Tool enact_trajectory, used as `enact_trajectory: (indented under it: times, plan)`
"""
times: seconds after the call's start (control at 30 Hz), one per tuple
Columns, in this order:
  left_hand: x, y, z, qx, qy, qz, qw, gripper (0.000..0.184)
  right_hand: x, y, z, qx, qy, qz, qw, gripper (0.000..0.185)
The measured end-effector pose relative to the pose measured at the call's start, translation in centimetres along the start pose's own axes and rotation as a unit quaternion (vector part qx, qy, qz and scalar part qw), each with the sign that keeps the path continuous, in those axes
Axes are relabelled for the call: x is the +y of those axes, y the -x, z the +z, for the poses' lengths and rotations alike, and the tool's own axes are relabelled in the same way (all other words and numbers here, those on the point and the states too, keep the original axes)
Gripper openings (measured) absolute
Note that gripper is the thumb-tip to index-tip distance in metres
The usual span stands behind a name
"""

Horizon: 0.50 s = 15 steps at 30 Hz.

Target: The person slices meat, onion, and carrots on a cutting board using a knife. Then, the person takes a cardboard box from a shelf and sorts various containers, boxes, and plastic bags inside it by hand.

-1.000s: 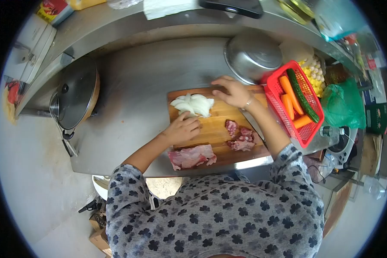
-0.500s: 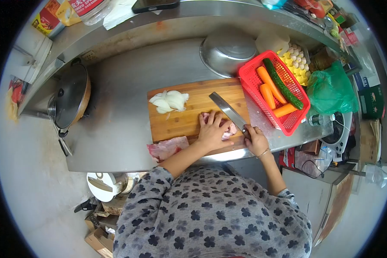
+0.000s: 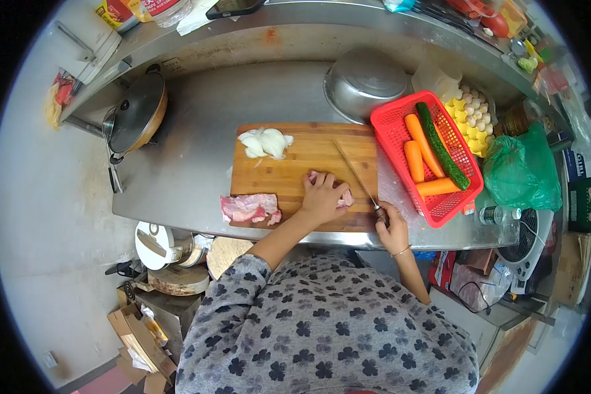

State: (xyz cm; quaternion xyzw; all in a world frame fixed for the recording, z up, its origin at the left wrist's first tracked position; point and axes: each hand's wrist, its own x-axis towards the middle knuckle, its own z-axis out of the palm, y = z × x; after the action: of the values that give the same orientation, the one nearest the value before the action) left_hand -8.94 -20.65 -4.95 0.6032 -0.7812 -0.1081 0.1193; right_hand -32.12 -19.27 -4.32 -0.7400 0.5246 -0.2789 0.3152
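My left hand (image 3: 323,200) rests over small pieces of meat (image 3: 345,198) on the wooden cutting board (image 3: 308,157), its fingers curled on them and hiding most of them. In my right hand (image 3: 392,228), at the board's right edge, is the handle of a knife (image 3: 356,172). The blade stands nearly edge-on and points up and left across the board. Sliced white onion (image 3: 265,142) lies at the board's upper left. A larger slab of meat (image 3: 250,208) is at its lower left corner.
Right of the board stands a red basket (image 3: 395,136) with carrots and a cucumber. Behind are an upturned metal bowl (image 3: 366,82) and an egg tray (image 3: 469,131). A green bag (image 3: 524,167) is at right, a lidded pan (image 3: 138,108) at left.
One second ago my right hand was empty near the board's top and my left beside the onion. Since then the right has taken the knife and the left has moved onto the small meat pieces.
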Motion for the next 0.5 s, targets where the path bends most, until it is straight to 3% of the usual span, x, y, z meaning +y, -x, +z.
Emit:
enact_trajectory:
  times: [0.13, 0.2, 0.33, 0.43, 0.5]
  plan:
    - [0.1, 0.0, 0.7, 0.075, -0.018, 0.01, 0.997, 0.046, 0.4, 0.6, -0.4, 0.003, -0.038, 0.0, 0.999, 0.04]
    - [-0.3, 0.2, 0.7, 0.004, 0.004, 0.012, 1.0, 0.052, 0.5, 0.7, -0.5, -0.008, -0.058, 0.006, 0.998, 0.04]
    - [-1.2, 0.3, 0.1, 0.001, -0.01, -0.08, 0.997, 0.055, 0.5, 0.9, -1.0, -0.014, -0.065, 0.022, 0.998, 0.04]
    - [-1.5, 1.0, -0.8, 0.079, 0.057, -0.075, 0.992, 0.053, 0.5, 1.3, -1.2, -0.031, -0.056, 0.007, 0.998, 0.04]
    - [-1.9, 1.9, -2.4, 0.159, 0.055, -0.074, 0.983, 0.05, -0.9, 1.5, -1.6, -0.056, -0.119, 0.076, 0.988, 0.039]
